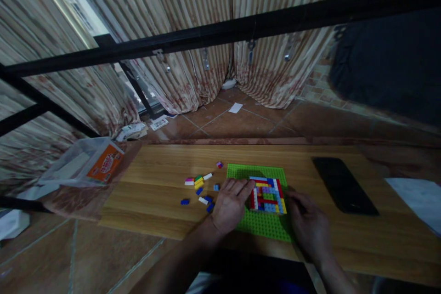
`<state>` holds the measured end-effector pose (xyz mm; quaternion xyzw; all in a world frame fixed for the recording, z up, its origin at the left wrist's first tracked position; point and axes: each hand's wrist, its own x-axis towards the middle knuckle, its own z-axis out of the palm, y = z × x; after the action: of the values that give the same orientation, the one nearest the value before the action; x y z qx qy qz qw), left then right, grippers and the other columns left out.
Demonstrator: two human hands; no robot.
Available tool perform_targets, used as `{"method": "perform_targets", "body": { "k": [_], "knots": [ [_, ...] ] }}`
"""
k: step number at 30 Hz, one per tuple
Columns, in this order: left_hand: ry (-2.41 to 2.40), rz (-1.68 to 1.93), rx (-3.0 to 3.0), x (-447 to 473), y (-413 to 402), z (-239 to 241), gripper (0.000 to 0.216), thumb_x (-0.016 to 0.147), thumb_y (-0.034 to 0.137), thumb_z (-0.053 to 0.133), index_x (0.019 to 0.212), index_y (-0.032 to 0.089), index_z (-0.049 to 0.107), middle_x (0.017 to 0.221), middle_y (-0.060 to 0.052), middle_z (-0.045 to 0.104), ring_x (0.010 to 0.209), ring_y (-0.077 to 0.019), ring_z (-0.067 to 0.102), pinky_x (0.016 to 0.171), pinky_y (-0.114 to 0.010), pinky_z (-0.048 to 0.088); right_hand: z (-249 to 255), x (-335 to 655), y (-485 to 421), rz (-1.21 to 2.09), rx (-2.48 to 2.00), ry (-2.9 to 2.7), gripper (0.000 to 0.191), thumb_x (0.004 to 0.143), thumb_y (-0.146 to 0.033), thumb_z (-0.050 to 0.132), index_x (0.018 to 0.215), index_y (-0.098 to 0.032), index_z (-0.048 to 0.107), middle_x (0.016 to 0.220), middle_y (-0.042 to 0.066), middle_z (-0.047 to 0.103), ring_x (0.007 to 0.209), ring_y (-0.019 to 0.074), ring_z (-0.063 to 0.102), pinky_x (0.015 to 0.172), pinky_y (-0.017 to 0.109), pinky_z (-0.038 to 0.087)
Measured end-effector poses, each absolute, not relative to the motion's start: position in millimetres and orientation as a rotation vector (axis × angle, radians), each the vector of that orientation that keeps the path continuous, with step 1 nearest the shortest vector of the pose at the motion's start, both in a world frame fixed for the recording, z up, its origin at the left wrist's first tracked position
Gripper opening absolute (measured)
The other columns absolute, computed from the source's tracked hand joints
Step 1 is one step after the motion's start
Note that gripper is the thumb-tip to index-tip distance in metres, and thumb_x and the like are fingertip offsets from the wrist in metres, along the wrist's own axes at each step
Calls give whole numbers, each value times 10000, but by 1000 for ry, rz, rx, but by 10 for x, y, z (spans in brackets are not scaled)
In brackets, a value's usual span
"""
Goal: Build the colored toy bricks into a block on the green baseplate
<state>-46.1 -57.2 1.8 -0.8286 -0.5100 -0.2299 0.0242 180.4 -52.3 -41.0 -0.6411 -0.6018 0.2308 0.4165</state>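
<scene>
A rectangular toy brick structure (267,195) in red, white, blue and yellow stands on a green studded baseplate (263,227). Its inside shows several coloured bricks. My left hand (230,204) lies over the plate's left side, fingers closed against the structure's left edge; the thumb is partly hidden. At the plate's right edge, beside the structure, is my right hand (310,223), with thumb and fingers curled together. Whatever is between those fingertips is too small and dark to make out. Loose bricks (199,183) lie scattered left of my left hand.
A black tablet-like slab (344,186) lies on the wooden table (148,183) at right, near white paper (415,200). A clear plastic box (76,161) with an orange label stands beyond the left end. A dark metal bar (220,32) crosses before the curtains.
</scene>
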Motion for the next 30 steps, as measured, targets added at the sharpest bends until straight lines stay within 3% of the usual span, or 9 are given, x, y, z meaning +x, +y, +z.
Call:
{"method": "perform_targets", "body": {
  "k": [14,24,30],
  "knots": [
    [-1648,-670,-2548,-382,-651,-54,459,912,129,434,1368,178,452,1093,-62,665,965,-210,573,910,-389,459,-430,1848,-523,560,-1670,-1557,394,831,-498,466,960,-209,699,1082,103,705,971,289,667,846,416,516],
    [-1864,-712,-2614,-374,-824,-58,741,815,51,447,1505,189,216,1152,-75,633,1030,-223,548,957,-389,472,-466,1886,-515,517,-1657,-1598,444,833,-535,465,966,-188,706,1056,121,718,924,298,683,778,399,532],
    [-1896,-887,-2537,-546,-981,-24,594,806,71,452,1394,148,417,1123,-106,645,1018,-238,572,932,-411,495,-448,1872,-511,512,-1709,-1570,455,807,-556,462,954,-203,708,1077,114,717,932,310,683,770,410,529]
  ]
}}
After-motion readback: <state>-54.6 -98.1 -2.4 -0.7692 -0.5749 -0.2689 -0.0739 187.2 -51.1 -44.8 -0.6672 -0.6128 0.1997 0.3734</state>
